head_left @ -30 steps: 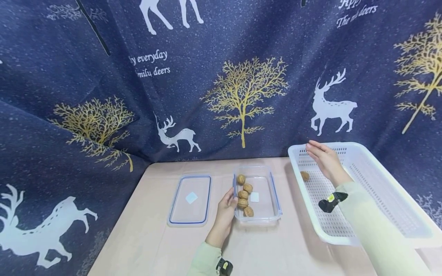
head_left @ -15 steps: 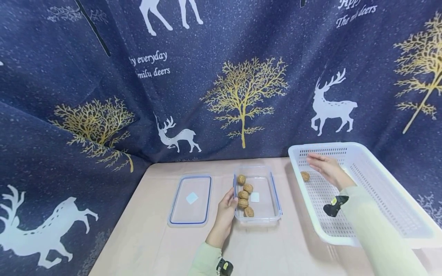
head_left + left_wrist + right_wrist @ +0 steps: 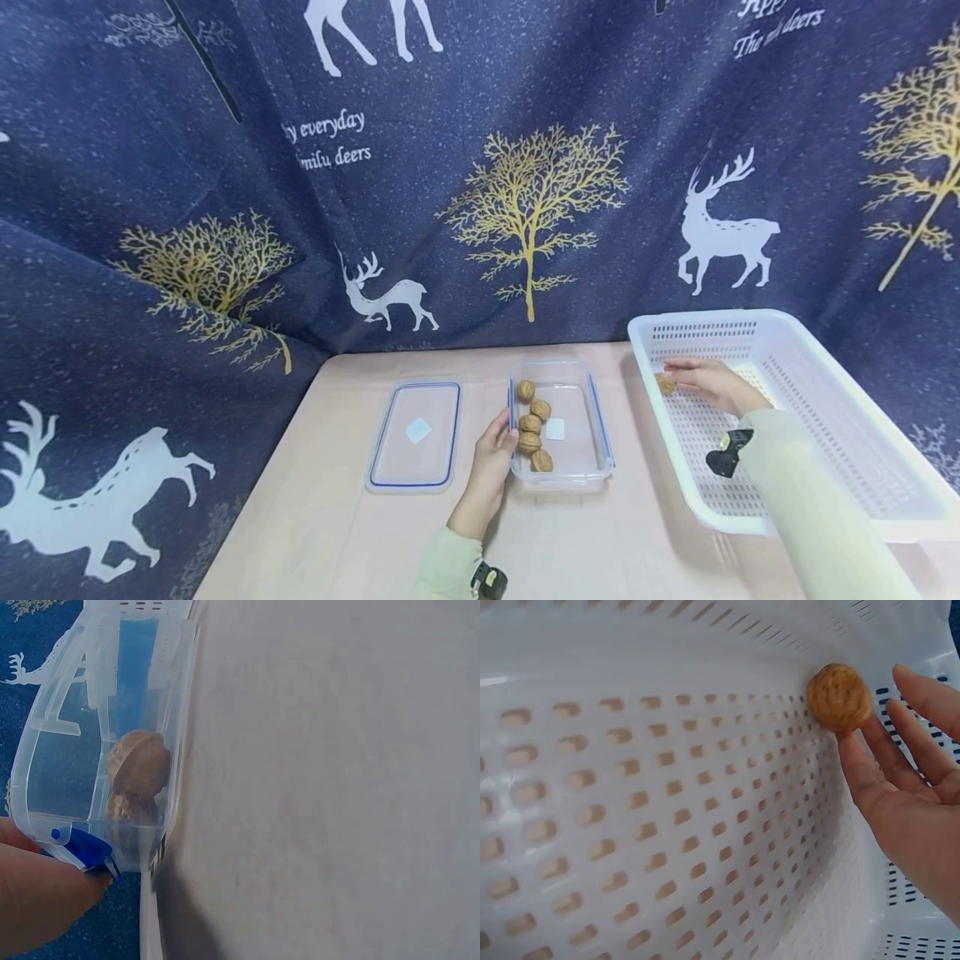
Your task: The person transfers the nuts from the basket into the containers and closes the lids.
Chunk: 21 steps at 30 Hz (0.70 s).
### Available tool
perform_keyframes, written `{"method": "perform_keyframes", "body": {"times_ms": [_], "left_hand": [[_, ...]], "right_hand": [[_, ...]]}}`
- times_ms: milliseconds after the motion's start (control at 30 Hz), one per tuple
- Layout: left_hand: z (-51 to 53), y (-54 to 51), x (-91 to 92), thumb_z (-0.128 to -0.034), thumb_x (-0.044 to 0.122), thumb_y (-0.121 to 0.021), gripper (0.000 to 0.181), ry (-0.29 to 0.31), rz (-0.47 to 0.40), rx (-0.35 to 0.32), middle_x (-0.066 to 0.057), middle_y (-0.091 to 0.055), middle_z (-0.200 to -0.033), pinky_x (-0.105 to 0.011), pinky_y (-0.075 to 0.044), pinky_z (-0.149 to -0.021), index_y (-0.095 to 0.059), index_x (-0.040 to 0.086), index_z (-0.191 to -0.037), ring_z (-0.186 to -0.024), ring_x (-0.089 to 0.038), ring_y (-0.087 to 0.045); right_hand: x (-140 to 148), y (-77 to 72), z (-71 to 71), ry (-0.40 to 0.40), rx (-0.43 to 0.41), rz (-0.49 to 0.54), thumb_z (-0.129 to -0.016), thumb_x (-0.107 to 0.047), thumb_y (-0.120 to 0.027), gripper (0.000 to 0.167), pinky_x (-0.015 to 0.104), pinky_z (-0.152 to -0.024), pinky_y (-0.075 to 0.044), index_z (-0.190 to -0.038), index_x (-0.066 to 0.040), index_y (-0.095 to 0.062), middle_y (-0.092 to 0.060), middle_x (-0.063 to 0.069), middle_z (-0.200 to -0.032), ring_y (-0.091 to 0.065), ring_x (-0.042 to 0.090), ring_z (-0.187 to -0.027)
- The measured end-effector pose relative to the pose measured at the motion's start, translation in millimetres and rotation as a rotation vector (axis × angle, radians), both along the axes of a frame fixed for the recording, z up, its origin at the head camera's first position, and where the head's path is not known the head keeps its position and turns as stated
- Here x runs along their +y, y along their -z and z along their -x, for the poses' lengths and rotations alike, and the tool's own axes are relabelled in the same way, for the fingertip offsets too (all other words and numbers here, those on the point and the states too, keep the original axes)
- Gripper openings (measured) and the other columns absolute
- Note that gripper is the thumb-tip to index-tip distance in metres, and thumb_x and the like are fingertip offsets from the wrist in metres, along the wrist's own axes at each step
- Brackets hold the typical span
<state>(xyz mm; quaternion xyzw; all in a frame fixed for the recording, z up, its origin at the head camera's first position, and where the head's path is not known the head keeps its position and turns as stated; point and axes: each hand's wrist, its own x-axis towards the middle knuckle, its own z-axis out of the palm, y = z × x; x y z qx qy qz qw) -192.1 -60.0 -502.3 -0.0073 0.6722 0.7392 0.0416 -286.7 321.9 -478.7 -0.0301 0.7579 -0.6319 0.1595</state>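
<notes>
A clear plastic food container with blue seal strips stands mid-table, with several walnuts along its left side. My left hand pinches the container's left rim; the left wrist view shows its fingers at a blue latch. Inside the white basket on the right, my right hand reaches down to a single walnut beside the basket's left wall. Its fingers are spread at the walnut, and one fingertip appears to touch the shell from below. They are not closed round it.
To the left of the container, its clear lid with a blue seal lies flat on the pale tabletop. A dark blue cloth with deer and trees hangs behind the table's far edge.
Over the last second my right hand has lowered into the basket towards the lone walnut, partly covering it in the head view. The left hand and the container have stayed in place.
</notes>
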Motion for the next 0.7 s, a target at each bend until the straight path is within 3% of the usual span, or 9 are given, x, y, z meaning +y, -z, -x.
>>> {"method": "perform_keyframes", "body": {"times_ms": [100,367,433,533,700], "left_hand": [[0.0,0.3,0.0,-0.0990,0.006,-0.046,0.049,-0.004,0.004,0.005,-0.023,-0.033,-0.150,-0.046,-0.025,-0.116,-0.034,-0.002,-0.146,-0.138,-0.038,-0.032],[2.1,1.6,0.2,-0.0986,0.006,-0.046,0.049,-0.006,0.020,0.017,-0.025,-0.034,-0.149,-0.047,-0.025,-0.115,-0.034,-0.003,-0.145,-0.138,-0.039,-0.031],[1.5,-0.1,0.4,-0.0989,0.007,-0.046,0.049,-0.003,0.017,0.010,-0.024,-0.033,-0.150,-0.046,-0.024,-0.116,-0.034,-0.003,-0.146,-0.139,-0.038,-0.030],[0.2,-1.9,0.3,-0.0994,0.007,-0.045,0.049,0.002,0.018,0.005,-0.024,-0.032,-0.150,-0.046,-0.023,-0.116,-0.033,-0.003,-0.146,-0.139,-0.038,-0.029],[0.3,-1.6,0.4,-0.0993,0.005,-0.045,0.049,0.001,0.004,0.012,-0.025,-0.031,-0.150,-0.046,-0.023,-0.116,-0.032,-0.004,-0.146,-0.139,-0.039,-0.029]], "right_hand": [[0.6,0.9,-2.6,-0.028,-0.032,-0.044,-0.098,-0.015,-0.054,0.065,0.044,-0.114,-0.030,-0.147,0.010,-0.020,-0.019,0.030,-0.153,-0.051,-0.011,-0.099],[2.4,3.2,-5.5,-0.082,0.004,-0.095,-0.098,-0.016,-0.054,0.063,0.050,-0.114,-0.030,-0.146,0.010,-0.024,-0.030,0.030,-0.149,-0.052,0.000,-0.109],[1.8,4.3,-5.7,-0.091,0.015,-0.094,-0.097,-0.015,-0.055,0.061,0.048,-0.111,-0.036,-0.145,0.011,-0.028,-0.038,0.028,-0.145,-0.054,0.005,-0.109],[0.6,6.5,-5.1,-0.081,0.008,-0.086,-0.095,-0.015,-0.058,0.058,0.036,-0.101,-0.046,-0.143,0.010,-0.034,-0.054,0.016,-0.135,-0.057,0.009,-0.105],[-0.1,10.4,-2.4,-0.051,0.016,-0.084,-0.093,-0.013,-0.061,0.056,0.021,-0.089,-0.048,-0.138,0.012,-0.040,-0.063,-0.002,-0.120,-0.059,0.005,-0.099]]}}
